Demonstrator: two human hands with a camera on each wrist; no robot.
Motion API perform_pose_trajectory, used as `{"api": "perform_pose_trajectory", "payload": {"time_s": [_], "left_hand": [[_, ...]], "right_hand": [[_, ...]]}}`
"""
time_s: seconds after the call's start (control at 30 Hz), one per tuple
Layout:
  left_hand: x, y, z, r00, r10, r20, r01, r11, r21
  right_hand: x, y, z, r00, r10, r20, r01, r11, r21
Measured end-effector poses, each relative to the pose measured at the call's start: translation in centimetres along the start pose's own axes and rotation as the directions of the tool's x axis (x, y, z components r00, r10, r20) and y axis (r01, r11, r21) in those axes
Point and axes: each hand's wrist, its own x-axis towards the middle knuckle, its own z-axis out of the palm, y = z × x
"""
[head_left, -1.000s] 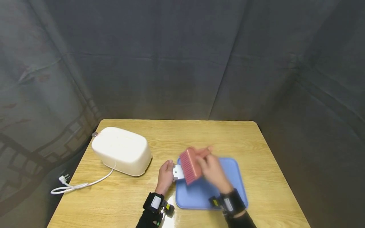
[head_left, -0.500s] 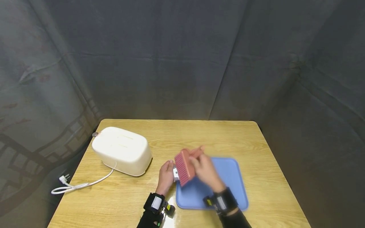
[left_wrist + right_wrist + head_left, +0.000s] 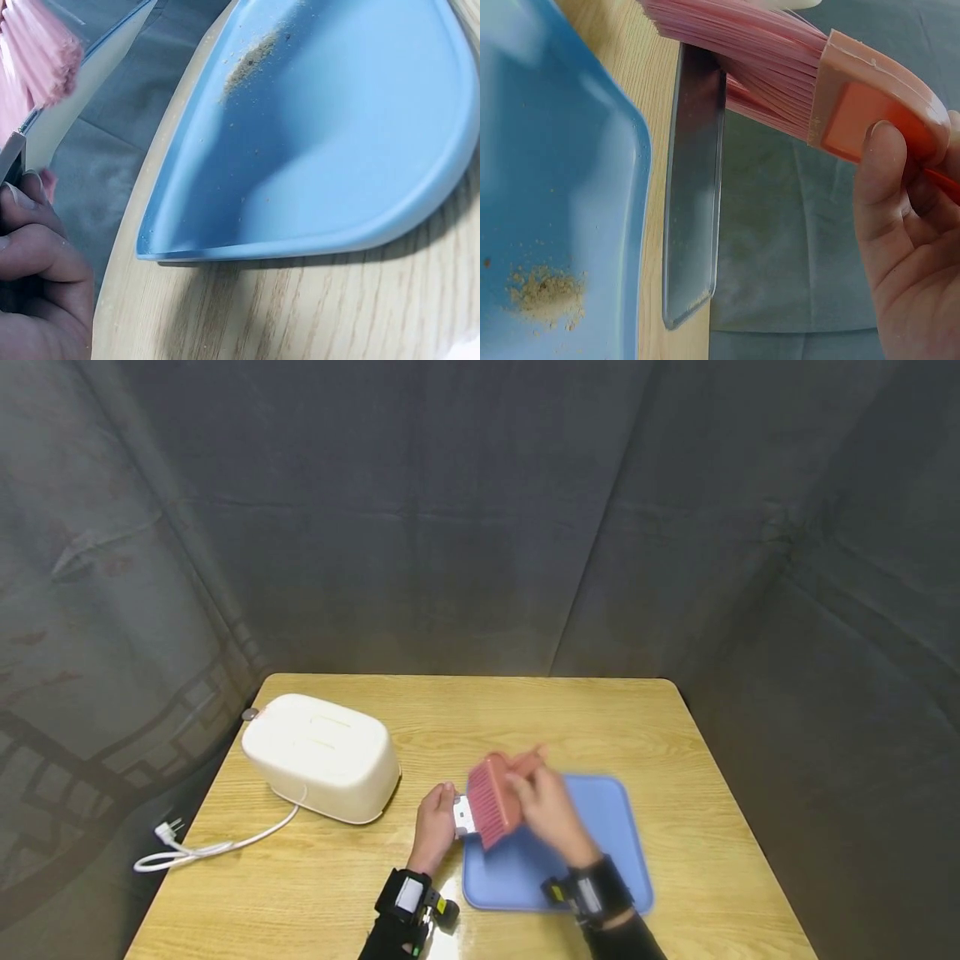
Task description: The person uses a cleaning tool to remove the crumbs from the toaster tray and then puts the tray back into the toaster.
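Note:
My left hand (image 3: 435,827) holds a shallow metal crumb tray (image 3: 694,195) by one end, tilted over the left edge of a blue tray (image 3: 337,150). In the head view, a short pale piece of the crumb tray shows between the fingers and the brush. My right hand (image 3: 551,814) grips a brush (image 3: 870,112) with a salmon-coloured head and long pink bristles, thumb pressed on the head. The bristles bend against the crumb tray and hide part of it. A small pile of tan crumbs (image 3: 251,64) lies in the blue tray, with specks scattered around.
A cream toaster (image 3: 318,752) stands at the left of the wooden table (image 3: 600,718). Its white cord (image 3: 225,845) runs to a plug (image 3: 165,832) at the table's left edge. Dark grey cloth (image 3: 465,568) hangs behind and at both sides.
The brush in my right hand swept left over the crumb tray, then came partway back right, uncovering more of it. My left hand stays nearly in place.

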Motion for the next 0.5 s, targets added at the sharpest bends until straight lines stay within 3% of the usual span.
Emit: {"api": "perform_pose_trajectory", "payload": {"time_s": [0.5], "left_hand": [[0.0, -0.1, -0.1, 1.000, -0.016, -0.003, 0.016, 1.000, -0.005]], "right_hand": [[-0.3, 0.9, -1.4, 0.998, -0.022, -0.060, 0.020, 0.999, -0.030]]}}
